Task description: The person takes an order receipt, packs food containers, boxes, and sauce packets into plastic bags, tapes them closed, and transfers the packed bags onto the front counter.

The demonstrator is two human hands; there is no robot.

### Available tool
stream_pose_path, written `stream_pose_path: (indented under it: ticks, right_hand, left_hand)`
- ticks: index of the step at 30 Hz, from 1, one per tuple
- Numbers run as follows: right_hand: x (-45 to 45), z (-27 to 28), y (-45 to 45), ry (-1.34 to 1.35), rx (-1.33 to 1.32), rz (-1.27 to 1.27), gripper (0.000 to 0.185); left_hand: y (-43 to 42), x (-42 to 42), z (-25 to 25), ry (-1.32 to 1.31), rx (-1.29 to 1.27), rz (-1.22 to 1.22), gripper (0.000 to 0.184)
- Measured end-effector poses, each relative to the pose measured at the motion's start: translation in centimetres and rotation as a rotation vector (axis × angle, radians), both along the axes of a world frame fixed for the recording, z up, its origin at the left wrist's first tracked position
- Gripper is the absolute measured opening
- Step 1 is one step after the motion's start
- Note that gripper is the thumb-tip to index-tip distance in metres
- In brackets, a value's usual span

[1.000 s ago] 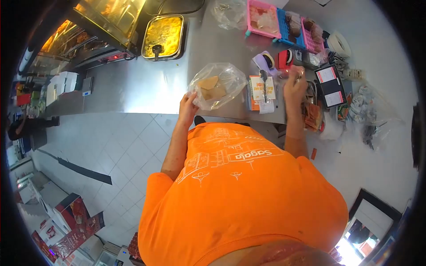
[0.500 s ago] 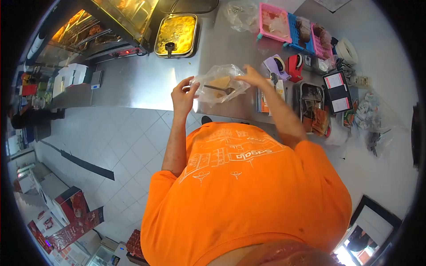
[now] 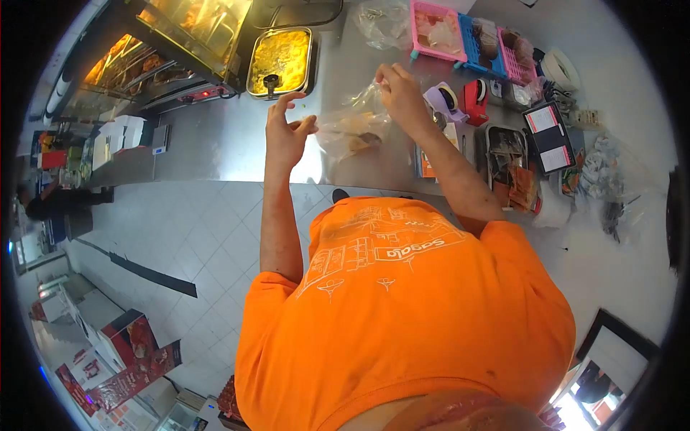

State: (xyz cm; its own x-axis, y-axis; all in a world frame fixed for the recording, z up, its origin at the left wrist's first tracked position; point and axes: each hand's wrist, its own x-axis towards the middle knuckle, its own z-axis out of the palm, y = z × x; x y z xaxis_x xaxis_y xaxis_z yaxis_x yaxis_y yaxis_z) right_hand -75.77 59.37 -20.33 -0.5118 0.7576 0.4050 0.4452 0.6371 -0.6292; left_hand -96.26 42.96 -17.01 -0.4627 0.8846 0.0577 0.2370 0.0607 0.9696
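A clear plastic bag (image 3: 352, 136) hangs over the edge area of the steel counter (image 3: 208, 147). Something tan and a dark-ended utensil (image 3: 369, 138) show inside it. At the bag's left side is my left hand (image 3: 287, 133), thumb and fingers apart, with only the thumb tip near the plastic; whether it touches is unclear. My right hand (image 3: 402, 97) has its fingers curled on the bag's upper right edge. A steel tray of yellow food (image 3: 282, 61) with a black-handled utensil (image 3: 271, 82) stands beyond my left hand.
Pink (image 3: 438, 32) and blue (image 3: 483, 47) baskets stand at the back right, near purple (image 3: 444, 100) and red (image 3: 474, 102) tape dispensers. A dark tray (image 3: 507, 161) and card holder (image 3: 548, 136) lie right. A heated display (image 3: 180, 54) stands left. Another person (image 3: 65, 201) is far left.
My right hand has come from the items on the right to the bag. The dark-ended utensil now lies in the bag. My left hand has opened and shifted slightly up and left.
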Motion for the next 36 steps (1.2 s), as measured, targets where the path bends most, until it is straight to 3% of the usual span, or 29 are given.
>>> stream_pose_path:
  ticks: [3, 6, 9, 12, 13, 15, 16, 18, 19, 21, 22, 25, 28, 31, 33, 35, 36]
  right_hand:
    - [0.2, -2.4, 2.3, 0.087, 0.155, -0.073, 0.028]
    - [1.5, -1.9, 3.6, -0.138, -0.852, 0.001, 0.044]
    - [1.8, 0.0, 4.2, -0.115, -0.342, -0.023, 0.045]
    - [1.5, 2.5, 3.1, 0.011, -0.239, -0.033, 0.044]
    - [1.6, 3.9, 2.1, -0.052, -0.121, -0.042, 0.043]
    - [2.1, 6.3, -0.3, -0.180, 0.119, -0.063, 0.042]
    - [2.7, 5.7, 0.7, -0.135, 0.069, -0.092, 0.047]
    - [5.1, 1.5, 3.9, -0.038, -0.024, -0.147, 0.057]
    - [6.2, -1.8, 5.0, -0.170, 0.104, -0.088, 0.064]
    - [7.2, -8.9, 6.3, -0.433, 0.354, 0.026, 0.077]
    - [5.8, -9.9, 5.2, -0.418, 0.307, 0.077, 0.078]
    - [0.6, -12.7, 3.6, -0.255, -0.384, 0.354, 0.069]
    - [-3.0, -14.8, 3.2, 0.353, -1.114, 0.288, 0.059]
    - [-3.0, -15.2, 4.1, 0.125, -0.856, 0.208, 0.040]
    - [-4.4, -13.6, 1.9, 0.125, -0.763, 0.202, 0.043]
    - [-5.9, -10.2, -1.3, 0.134, -0.612, 0.106, 0.045]
    - [-6.4, -9.1, -2.4, 0.142, -0.505, 0.012, 0.045]
  left_hand:
    - [0.8, -0.1, 0.7, -0.247, 0.063, -0.078, 0.037]
    - [1.6, -0.6, -0.3, -0.463, 0.057, -0.074, 0.037]
    - [1.8, -0.2, 1.3, -0.514, 0.096, -0.058, 0.042]
    - [1.9, -0.4, 0.0, -0.054, 0.288, -0.136, 0.046]
    - [1.6, -0.1, -0.2, -0.138, 0.246, -0.109, 0.050]
    - [0.8, -0.5, -1.6, 0.434, 0.321, 0.049, 0.056]
    - [0.2, -0.8, -2.8, 0.720, 0.361, 0.133, 0.058]
    - [-1.5, -1.4, -7.7, 0.759, 0.354, 0.186, 0.094]
    - [-1.4, -1.0, -10.9, 0.769, 0.242, 0.185, 0.098]
    - [-0.1, -0.4, -17.9, 0.394, 0.054, 0.064, 0.103]
    - [1.5, -0.4, -20.7, 0.011, -0.026, -0.061, 0.105]
    - [6.3, 0.1, -23.5, 0.181, -0.077, -0.325, 0.093]
    - [9.1, 0.7, -22.2, 0.380, 0.093, -0.316, 0.076]
    - [10.6, 0.5, -21.2, 0.535, -0.057, -0.495, 0.072]
    - [10.6, 0.9, -21.3, 0.635, -0.173, -0.624, 0.069]
    - [11.3, 1.7, -21.2, 0.495, -0.111, -0.689, 0.066]
    - [12.3, 2.8, -21.0, 0.302, 0.009, -0.686, 0.064]
